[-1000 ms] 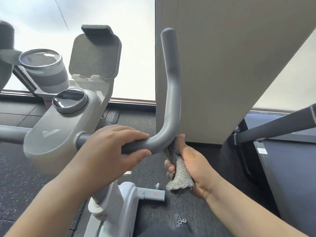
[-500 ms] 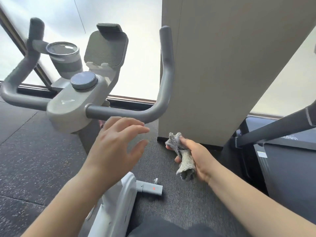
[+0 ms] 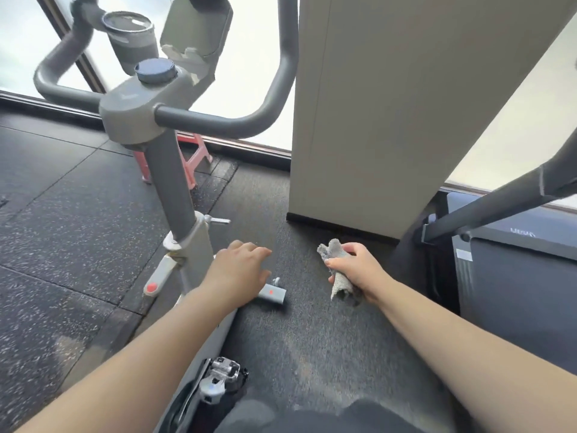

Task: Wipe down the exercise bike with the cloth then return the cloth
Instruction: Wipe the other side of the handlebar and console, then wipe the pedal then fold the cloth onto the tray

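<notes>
Head view: my right hand [image 3: 354,271] grips the cloth [image 3: 338,278]; left hand [image 3: 239,270] open, empty. Frame next, I judge: press cloth to exercise bike [image 3: 175,189].

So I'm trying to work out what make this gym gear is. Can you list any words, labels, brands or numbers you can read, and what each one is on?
None can be read.
Treadmill: pale lettering near its front edge, too blurred to read.
Treadmill: small white sticker, print too small to read.
Exercise bike: faint mark on the grey handlebar housing, blurred.
Cloth in the right hand: no text shows.
</notes>
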`<state>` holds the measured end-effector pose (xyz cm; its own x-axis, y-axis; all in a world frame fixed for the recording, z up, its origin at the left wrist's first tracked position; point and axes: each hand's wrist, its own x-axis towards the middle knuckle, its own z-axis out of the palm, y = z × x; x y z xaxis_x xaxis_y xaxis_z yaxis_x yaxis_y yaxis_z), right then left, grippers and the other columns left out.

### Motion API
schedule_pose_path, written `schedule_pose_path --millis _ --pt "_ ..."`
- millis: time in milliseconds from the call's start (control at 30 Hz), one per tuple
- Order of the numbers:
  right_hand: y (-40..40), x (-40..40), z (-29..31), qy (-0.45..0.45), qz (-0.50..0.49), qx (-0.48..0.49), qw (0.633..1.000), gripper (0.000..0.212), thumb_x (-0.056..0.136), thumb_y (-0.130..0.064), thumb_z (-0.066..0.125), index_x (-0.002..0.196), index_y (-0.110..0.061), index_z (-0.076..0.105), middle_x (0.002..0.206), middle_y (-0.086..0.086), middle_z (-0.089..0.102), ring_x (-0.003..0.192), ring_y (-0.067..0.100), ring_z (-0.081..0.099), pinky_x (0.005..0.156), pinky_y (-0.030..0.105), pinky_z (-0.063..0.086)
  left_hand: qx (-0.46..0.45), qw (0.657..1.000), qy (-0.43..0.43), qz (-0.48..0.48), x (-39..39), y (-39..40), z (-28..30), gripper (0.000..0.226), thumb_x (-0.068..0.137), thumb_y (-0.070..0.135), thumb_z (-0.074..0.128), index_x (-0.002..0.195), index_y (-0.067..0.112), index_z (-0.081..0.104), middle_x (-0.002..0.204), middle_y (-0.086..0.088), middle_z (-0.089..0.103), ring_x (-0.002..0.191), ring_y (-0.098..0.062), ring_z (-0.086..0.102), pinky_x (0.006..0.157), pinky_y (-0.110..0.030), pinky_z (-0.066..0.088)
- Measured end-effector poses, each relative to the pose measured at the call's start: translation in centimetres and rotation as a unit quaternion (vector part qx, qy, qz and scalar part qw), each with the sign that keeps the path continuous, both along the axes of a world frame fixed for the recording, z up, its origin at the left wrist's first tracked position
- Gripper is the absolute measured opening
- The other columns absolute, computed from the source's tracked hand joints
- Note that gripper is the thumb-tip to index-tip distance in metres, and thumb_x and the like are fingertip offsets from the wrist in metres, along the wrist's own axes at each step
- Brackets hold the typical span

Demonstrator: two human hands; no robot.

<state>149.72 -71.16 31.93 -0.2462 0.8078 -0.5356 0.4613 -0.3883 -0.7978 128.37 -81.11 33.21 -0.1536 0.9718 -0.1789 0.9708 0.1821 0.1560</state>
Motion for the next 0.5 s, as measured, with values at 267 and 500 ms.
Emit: schedule_pose_path --millis 267,500 --pt "-4.1 2.6 0.5 -0.147 0.04 0.149 0.977 0.019 0.077 -0.028 0.065 0.096 -0.03 0.064 0.091 -0.009 0.067 0.09 0.014 0.062 0.077 0.026 0.046 -0.058 0.996 0.062 -0.035 2.9 -2.3 -3.3 0.053 0.094 0.043 0.044 0.141 0.022 0.034 0.135 -0.003 0.052 0.124 -0.028 0.045 0.1 -0.041 0.039" --pt "-9.9 4.5 -0.4 -0.21 0.046 0.23 0.949 0.022 0.087 -0.04 0.055 0.104 -0.039 0.068 0.096 -0.013 0.069 0.092 0.014 0.062 0.077 0.031 0.05 -0.041 0.991 0.089 -0.092 5.1 -7.7 -5.3 0.064 0.094 0.042 0.043 0.149 0.018 0.02 0.153 -0.004 0.033 0.138 -0.027 0.032 0.114 -0.045 0.022"
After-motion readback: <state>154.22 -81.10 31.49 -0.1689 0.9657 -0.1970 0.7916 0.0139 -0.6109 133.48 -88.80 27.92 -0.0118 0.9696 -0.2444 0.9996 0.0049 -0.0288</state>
